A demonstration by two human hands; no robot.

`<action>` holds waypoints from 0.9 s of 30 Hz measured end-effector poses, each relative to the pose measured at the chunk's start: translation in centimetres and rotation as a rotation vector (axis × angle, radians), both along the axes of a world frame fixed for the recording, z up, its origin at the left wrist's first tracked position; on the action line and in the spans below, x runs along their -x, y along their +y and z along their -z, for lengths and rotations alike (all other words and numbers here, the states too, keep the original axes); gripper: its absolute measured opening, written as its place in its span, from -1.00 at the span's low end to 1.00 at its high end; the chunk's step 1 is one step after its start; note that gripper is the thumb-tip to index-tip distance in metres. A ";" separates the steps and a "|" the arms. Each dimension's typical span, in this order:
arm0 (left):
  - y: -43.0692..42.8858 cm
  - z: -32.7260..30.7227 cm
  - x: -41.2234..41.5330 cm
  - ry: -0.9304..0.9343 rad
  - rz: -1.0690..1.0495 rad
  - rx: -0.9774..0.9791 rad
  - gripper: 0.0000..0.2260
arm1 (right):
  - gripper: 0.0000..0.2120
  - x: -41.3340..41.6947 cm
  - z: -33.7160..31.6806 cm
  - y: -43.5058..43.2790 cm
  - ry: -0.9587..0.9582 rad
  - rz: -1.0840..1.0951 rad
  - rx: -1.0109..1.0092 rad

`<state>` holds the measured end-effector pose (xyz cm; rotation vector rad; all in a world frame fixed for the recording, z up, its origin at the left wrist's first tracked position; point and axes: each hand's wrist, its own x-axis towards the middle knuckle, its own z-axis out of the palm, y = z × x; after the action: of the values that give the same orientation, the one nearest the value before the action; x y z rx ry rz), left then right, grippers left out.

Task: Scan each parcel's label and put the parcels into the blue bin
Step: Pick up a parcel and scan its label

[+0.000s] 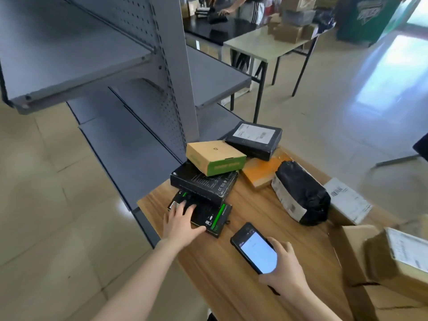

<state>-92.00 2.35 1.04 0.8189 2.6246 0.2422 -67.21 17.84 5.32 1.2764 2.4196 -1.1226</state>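
Note:
On the wooden table (236,274) lies a black and green box (208,215) at the near left corner. My left hand (181,222) rests on its near end, fingers spread over the top and thumb along its front side. A larger black box (203,183) lies across its far end, with a tan and green box (215,156) on top. My right hand (286,266) holds a phone scanner (254,247), lit screen up, above the table. Further right are a black bag parcel (301,193) with a label, an orange packet (260,171) and a black labelled box (254,139). The blue bin is not in view.
Grey metal shelving (129,72) stands left of the table. A white labelled parcel (347,201) and cardboard boxes (393,258) sit at the table's right. A second table (266,46) with boxes stands at the back, with another person behind it.

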 end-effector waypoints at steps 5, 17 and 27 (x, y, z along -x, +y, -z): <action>-0.3 1.9 1.3 0.119 0.108 0.075 -0.22 | 0.01 1.9 1.3 0.3 0.007 0.046 0.024; -0.8 2.2 -8.7 0.159 0.181 0.143 -0.20 | 0.00 -4.9 2.6 0.9 -0.011 0.104 0.003; 0.1 2.3 -21.2 0.146 0.297 0.102 -0.28 | -0.01 -16.1 2.3 -0.1 -0.007 0.102 0.002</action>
<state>-70.81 2.43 -1.21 1.2142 2.5758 -0.0337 -51.13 17.70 2.98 1.4155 2.3712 -1.1438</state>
